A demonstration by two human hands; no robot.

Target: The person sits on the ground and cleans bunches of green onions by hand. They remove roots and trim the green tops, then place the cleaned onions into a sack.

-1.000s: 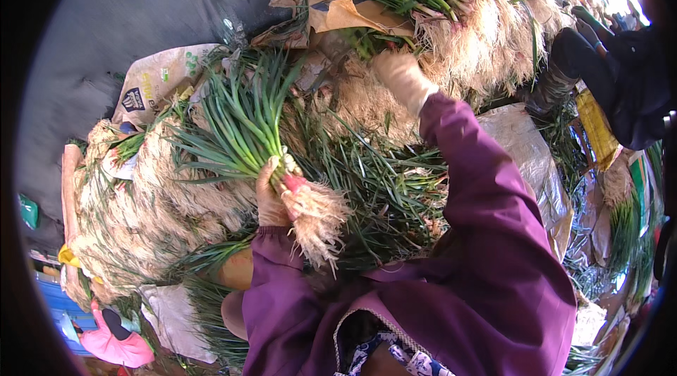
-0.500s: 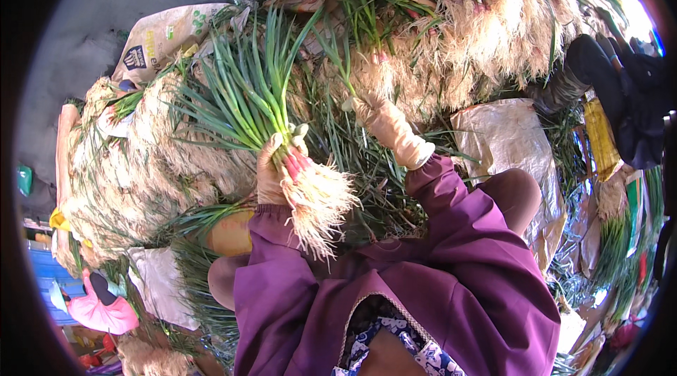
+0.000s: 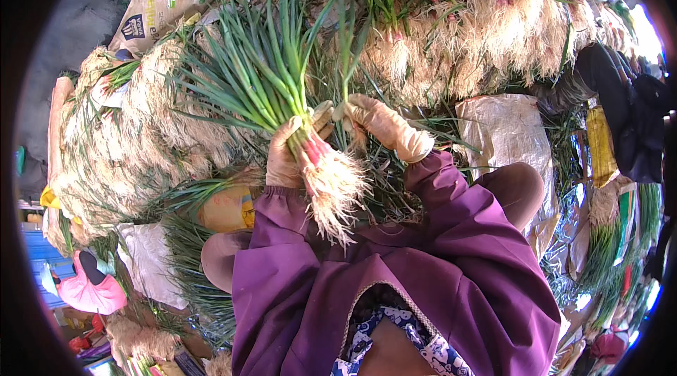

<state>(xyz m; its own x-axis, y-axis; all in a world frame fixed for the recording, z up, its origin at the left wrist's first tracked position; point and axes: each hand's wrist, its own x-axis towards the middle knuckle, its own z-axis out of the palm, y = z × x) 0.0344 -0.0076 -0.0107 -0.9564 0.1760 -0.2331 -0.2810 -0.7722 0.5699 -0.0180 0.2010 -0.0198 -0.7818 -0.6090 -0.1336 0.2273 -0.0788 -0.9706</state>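
Green, tubular leaves: spring onion bunch point(image 3: 285, 97) gripped at its neck by gloved left hand point(image 3: 284, 157); long axis slants from leaf tips upper left to roots lower right. Just right, gloved right hand point(image 3: 374, 120) pinches slim onion stalk point(image 3: 345, 69), near-vertical. Bulbs pinkish; roots pale, stringy.

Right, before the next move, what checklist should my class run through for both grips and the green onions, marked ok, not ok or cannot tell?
1. Left grip, in a pale glove, closed around the thick bunch of long green onions with pink-white stems: ok.
2. Bunch's pale, stringy roots hanging clear of the left grip's fingers: ok.
3. Right grip, in a pale glove, holding the thin green onion stalk: ok.
4. Thin stalk gathered into the bunch: not ok, held separately.
5. Stems beneath the left grip undamaged: cannot tell, covered.
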